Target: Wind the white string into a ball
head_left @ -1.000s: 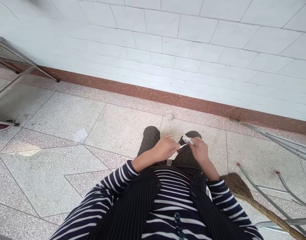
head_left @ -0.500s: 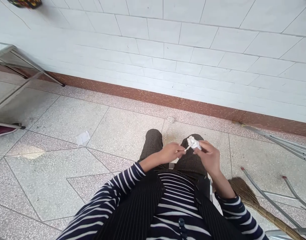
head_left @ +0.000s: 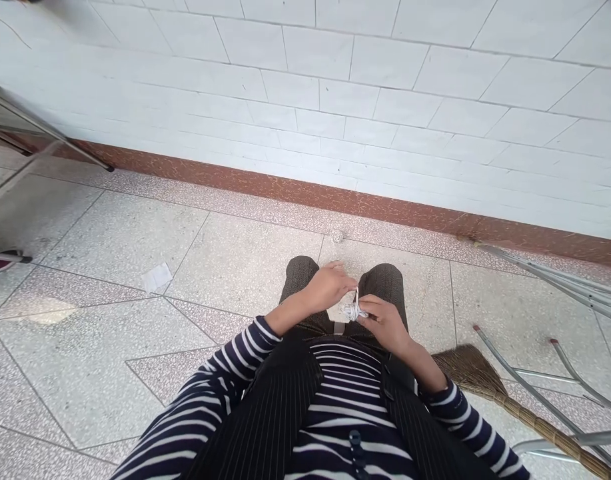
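Observation:
In front of my lap, my right hand (head_left: 384,323) pinches a small white bundle of cord (head_left: 354,311) that looks wound or knotted. My left hand (head_left: 330,289) is closed too, its fingertips gripping a short white strand (head_left: 356,294) that rises from the bundle. Only a small gap parts the two hands. Whether a thin tool is among the fingers is too small to make out. Beyond my knees, a small whitish ball (head_left: 336,237), perhaps of yarn, lies on the floor close to the wall.
A flat white paper (head_left: 156,278) lies on the speckled floor to the left. A metal-legged table (head_left: 50,133) stands at the far left. To the right are a straw broom (head_left: 472,370), a metal-tube frame (head_left: 515,367) and folded metal legs (head_left: 545,270) by the tiled wall (head_left: 385,80).
Both hands have come down and left, closer to my lap, with the white bundle. The strand at my left fingertips now points upward from the bundle. The view has shifted slightly.

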`<control>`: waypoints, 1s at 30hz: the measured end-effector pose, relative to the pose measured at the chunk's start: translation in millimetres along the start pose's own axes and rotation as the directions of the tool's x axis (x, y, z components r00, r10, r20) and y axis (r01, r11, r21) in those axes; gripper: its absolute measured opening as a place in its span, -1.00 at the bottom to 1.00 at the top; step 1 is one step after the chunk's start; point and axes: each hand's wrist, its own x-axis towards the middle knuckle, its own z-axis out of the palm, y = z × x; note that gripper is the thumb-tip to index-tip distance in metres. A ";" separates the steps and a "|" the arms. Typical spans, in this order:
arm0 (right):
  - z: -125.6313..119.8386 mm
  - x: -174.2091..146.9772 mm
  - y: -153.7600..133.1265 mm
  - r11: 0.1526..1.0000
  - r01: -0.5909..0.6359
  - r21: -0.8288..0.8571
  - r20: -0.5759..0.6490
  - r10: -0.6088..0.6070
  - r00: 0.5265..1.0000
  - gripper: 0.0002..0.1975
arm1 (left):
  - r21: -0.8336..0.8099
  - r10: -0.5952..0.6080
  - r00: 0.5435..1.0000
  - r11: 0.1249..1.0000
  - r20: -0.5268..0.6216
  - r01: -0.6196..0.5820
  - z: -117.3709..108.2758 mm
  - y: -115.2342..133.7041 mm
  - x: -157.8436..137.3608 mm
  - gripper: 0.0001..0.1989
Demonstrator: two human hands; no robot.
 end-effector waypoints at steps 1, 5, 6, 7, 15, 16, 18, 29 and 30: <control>-3.8 -0.3 -6.4 0.997 0.000 0.077 -0.033 0.003 0.999 -0.79 | -0.081 -0.035 0.999 0.996 0.016 0.036 0.9 0.1 2.0 -0.74; -16.1 5.0 -8.3 0.936 -0.151 0.318 -0.252 0.237 0.938 -0.73 | -0.345 -0.167 0.978 0.917 0.124 0.200 15.3 9.1 0.3 -0.69; -16.5 7.7 -4.1 0.905 -0.197 0.376 -0.258 0.306 0.916 -0.68 | -0.347 -0.193 0.973 0.910 0.130 0.227 20.3 12.5 -1.3 -0.68; -15.5 10.7 0.7 0.874 -0.233 0.426 -0.249 0.361 0.899 -0.63 | -0.324 -0.216 0.969 0.914 0.122 0.244 24.9 15.4 -2.7 -0.66; 0.4 31.0 15.5 0.958 -0.234 0.166 -0.268 0.273 0.924 -0.71 | 0.118 -0.171 0.984 0.979 0.044 0.165 27.9 9.5 -0.8 -0.71; -0.5 32.6 15.6 0.962 -0.240 0.133 -0.242 0.267 0.933 -0.72 | 0.137 -0.163 0.985 0.978 0.051 0.155 26.1 7.5 0.0 -0.70; -3.3 34.9 16.8 0.956 -0.262 0.129 -0.182 0.283 0.942 -0.70 | 0.164 -0.147 0.987 0.977 0.065 0.135 23.8 5.0 1.5 -0.70; -7.3 48.4 40.3 0.946 -0.246 -0.211 -0.327 0.169 0.930 -0.64 | 0.113 -0.175 0.976 0.980 0.130 0.161 17.0 8.1 -14.7 -0.68; -4.3 47.8 40.8 0.947 -0.237 -0.219 -0.317 0.161 0.935 -0.65 | 0.129 -0.149 0.982 0.983 0.114 0.134 12.1 6.8 -14.0 -0.69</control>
